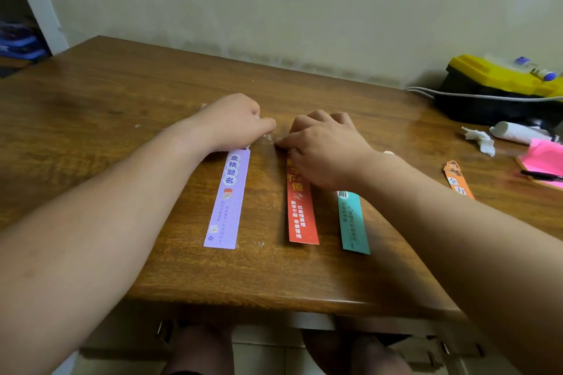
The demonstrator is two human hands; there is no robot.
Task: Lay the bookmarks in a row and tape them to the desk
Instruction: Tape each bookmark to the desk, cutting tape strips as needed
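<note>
Head view showed your left hand point(234, 123) and right hand point(326, 149) curled, pinching a clear tape strip point(269, 137) between them — at the tops of the purple bookmark point(227, 201) and red bookmark point(300, 213). The teal bookmark point(353, 222) lay beside them on the desk point(91, 131) — the orange bookmark point(458, 181) well apart.
</note>
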